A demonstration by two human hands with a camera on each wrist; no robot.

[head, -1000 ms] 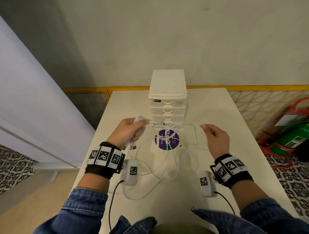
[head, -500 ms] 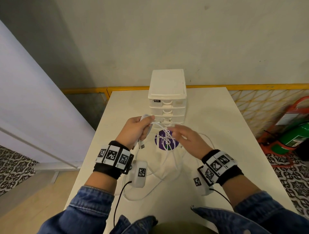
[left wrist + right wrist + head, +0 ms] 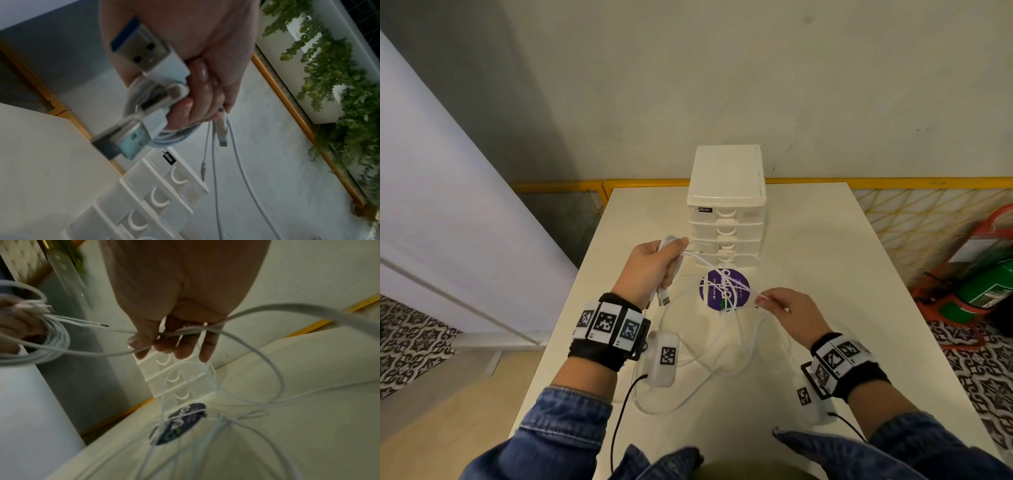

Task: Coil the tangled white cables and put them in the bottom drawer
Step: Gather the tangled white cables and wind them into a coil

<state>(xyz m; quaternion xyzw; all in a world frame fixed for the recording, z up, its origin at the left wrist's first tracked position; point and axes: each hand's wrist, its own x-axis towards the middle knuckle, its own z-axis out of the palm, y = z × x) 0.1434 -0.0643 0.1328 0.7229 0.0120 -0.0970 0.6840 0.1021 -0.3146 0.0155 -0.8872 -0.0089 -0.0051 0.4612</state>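
My left hand grips a partly wound coil of white cables, with USB plugs sticking out of the fist, just left of the drawer unit. From that coil white strands run across to my right hand, which pinches a cable between thumb and fingers above the table. More loose white cable lies tangled on the table between my wrists. The white four-drawer unit stands at the table's far middle, all its drawers closed.
A round purple sticker lies on the white table in front of the drawers. Yellow railing runs behind the table. A red and green extinguisher stands on the floor at right. A white panel leans at left.
My right hand went in to the coil by my left hand, took a strand and has pulled it back to the right. The left hand rose slightly, still holding the coil.
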